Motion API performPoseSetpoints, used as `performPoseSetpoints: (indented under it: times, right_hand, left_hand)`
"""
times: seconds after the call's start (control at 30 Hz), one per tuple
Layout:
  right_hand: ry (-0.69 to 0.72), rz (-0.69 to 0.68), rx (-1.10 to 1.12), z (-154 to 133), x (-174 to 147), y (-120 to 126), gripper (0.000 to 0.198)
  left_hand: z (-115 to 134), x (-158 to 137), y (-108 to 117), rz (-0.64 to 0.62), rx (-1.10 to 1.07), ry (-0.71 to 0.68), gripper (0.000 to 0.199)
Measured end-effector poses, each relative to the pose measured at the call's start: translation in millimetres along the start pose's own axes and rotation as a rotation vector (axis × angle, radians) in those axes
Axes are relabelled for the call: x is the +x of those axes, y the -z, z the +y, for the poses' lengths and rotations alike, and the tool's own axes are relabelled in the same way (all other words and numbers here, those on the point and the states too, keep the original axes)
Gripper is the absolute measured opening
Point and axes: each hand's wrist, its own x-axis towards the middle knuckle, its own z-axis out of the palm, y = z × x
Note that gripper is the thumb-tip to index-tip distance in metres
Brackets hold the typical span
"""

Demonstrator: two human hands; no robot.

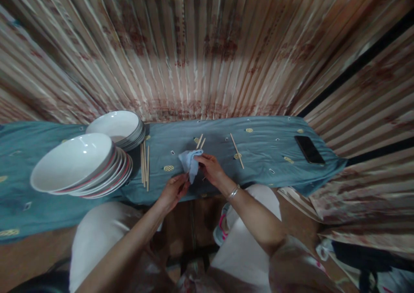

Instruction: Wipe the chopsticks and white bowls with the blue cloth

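Clock directions are being read from the pale blue cloth (190,160), which is bunching between your hands over the teal tabletop (268,172), twelve o'clock pointing away from you. At four o'clock your right hand (211,168) is pinching the cloth between thumb and fingers. At seven o'clock your left hand (174,191) is curling its fingers at the cloth's lower edge; whether they are clamping on anything or merely touching, you cannot tell. At one o'clock two wooden sticks (199,141) are protruding past the cloth, which is hiding their lower lengths. If you are gripping them through the fabric, a slackening pinch is likely risking a slip. At three o'clock a lone stick (237,152) is lying aslant; a straying right wrist could be setting it rolling. Farther out at three o'clock a dark phone (309,149) is lying flat, probably facing little danger. At nine o'clock loose sticks (148,168) are lying just beside the nearer bowl stack (74,163). This stack is seemingly leaning toward nine o'clock near the front edge; a bump from your left forearm could be tipping it or jarring the farther bowl stack (114,127), standing at ten o'clock.
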Motion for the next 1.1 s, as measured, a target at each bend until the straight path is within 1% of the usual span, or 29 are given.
performPoseSetpoints:
  times: [0.1,0.23,0.33,0.5,0.63,0.97,1.1]
  right_hand:
    - [0.039,0.016,0.033,-9.7,3.9,6.0,0.019]
    - [0.068,0.045,0.071,-23.5,8.4,14.1,0.02]
    - [0.098,0.076,0.098,-32.5,10.8,19.5,0.021]
    - [0.112,0.097,0.054,-38.3,10.7,23.5,0.02]
    - [0.091,0.066,0.033,-32.2,6.9,19.6,0.019]
    - [-0.022,-0.01,0.006,-1.0,-7.3,-5.4,0.021]
    - [-0.03,-0.034,-0.036,9.2,-10.5,-11.1,0.023]
  left_hand:
    - [-3.6,-1.5,-1.0,-0.017,0.003,0.048,0.043]
    - [-7.5,-4.4,-2.9,-0.052,0.024,0.073,0.041]
    - [-10.5,-6.2,-5.2,-0.053,0.025,0.098,0.042]
    - [-11.8,-6.6,-7.4,-0.048,-0.001,0.126,0.041]
    - [-8.5,-4.8,-5.8,-0.056,-0.019,0.099,0.04]
    - [4.8,-2.4,-4.9,-0.044,-0.052,0.024,0.04]
    - [5.7,-1.0,-1.4,-0.003,-0.062,-0.004,0.038]
